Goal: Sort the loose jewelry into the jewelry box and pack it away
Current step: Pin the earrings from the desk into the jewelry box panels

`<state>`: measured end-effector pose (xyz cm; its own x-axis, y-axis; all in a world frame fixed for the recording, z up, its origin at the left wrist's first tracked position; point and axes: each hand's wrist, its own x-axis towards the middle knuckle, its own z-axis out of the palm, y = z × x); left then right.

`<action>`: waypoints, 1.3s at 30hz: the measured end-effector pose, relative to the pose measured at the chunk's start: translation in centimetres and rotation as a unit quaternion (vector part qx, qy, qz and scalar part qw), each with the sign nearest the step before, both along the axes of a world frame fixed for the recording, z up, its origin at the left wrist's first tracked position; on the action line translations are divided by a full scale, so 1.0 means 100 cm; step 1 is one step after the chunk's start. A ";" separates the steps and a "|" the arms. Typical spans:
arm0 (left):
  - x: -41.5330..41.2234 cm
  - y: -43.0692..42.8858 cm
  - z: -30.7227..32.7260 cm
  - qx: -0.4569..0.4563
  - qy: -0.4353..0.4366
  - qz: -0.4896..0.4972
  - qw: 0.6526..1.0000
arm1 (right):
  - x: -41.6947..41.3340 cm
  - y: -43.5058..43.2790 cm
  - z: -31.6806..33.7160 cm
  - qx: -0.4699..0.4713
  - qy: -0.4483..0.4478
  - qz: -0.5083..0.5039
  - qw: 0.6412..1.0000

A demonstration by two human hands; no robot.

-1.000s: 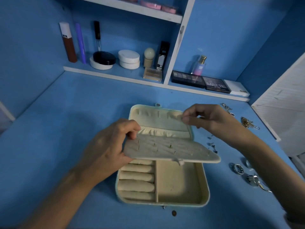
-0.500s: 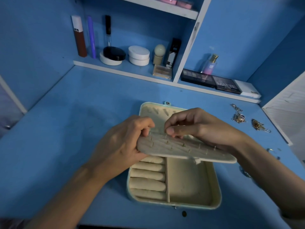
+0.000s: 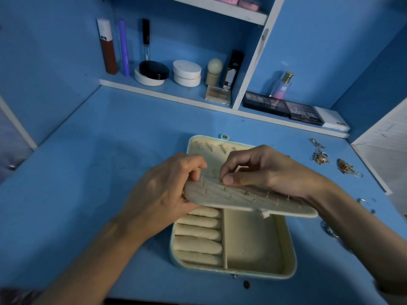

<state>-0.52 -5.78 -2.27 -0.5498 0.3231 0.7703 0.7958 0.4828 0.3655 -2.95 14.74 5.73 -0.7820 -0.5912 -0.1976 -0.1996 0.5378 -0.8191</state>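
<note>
A cream jewelry box (image 3: 284, 256) lies open on the blue desk, with ring rolls (image 3: 199, 236) on its left and a bare compartment on its right. Its padded earring flap (image 3: 248, 201) is lifted level over the box, and several thin posts stick up from it. My left hand (image 3: 163, 194) grips the flap's left end. My right hand (image 3: 259, 170) pinches something small at a post near the flap's upper middle; the item itself is too small to make out. Loose gold chains (image 3: 320, 156) and another tangle (image 3: 346, 168) lie at the right.
Rings (image 3: 328, 227) lie on the desk by my right forearm. A small dark bead (image 3: 246, 284) sits in front of the box. The back shelf (image 3: 167, 96) holds cosmetics, palettes (image 3: 284, 107) and a perfume bottle (image 3: 283, 86). A white panel (image 3: 383, 150) stands at the right.
My right hand came down from the lid's upper edge onto the flap and now pinches at a post. The left hand keeps holding the flap. The view shifted slightly.
</note>
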 end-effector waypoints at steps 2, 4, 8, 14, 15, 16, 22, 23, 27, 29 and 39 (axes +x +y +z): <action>0.000 0.000 -0.001 0.001 0.001 0.000 1.000 | 0.000 -0.001 0.002 0.014 0.010 0.011 1.000; 0.000 0.000 -0.001 0.004 0.005 -0.001 1.000 | -0.001 -0.003 0.006 0.028 0.010 0.031 0.999; 0.000 0.001 -0.001 0.014 0.012 -0.001 1.000 | -0.007 -0.006 0.015 0.056 0.005 0.071 0.996; -0.001 0.001 -0.002 0.011 0.012 -0.001 1.000 | -0.017 -0.013 0.024 0.106 0.018 0.110 0.988; -0.001 0.001 -0.002 0.012 0.015 -0.002 1.000 | -0.017 -0.014 0.024 0.112 0.020 0.115 0.987; -0.001 0.001 -0.002 0.013 0.014 -0.002 1.000 | -0.018 -0.015 0.025 0.118 0.022 0.119 0.986; 0.000 0.001 -0.003 0.021 -0.033 0.004 0.999 | -0.018 -0.020 0.025 0.146 0.034 0.134 0.980; 0.000 0.001 -0.001 0.042 -0.069 -0.003 0.997 | -0.018 -0.021 0.025 0.150 0.036 0.136 0.979; -0.001 0.000 -0.004 0.000 -0.014 -0.004 1.000 | -0.017 -0.022 0.026 0.156 0.048 0.137 0.977; -0.002 -0.001 -0.003 0.005 0.002 -0.006 1.000 | -0.016 -0.020 0.027 0.153 0.054 0.137 0.977; -0.002 -0.001 -0.006 0.019 -0.016 -0.004 1.000 | -0.016 -0.020 0.025 0.147 0.052 0.136 0.978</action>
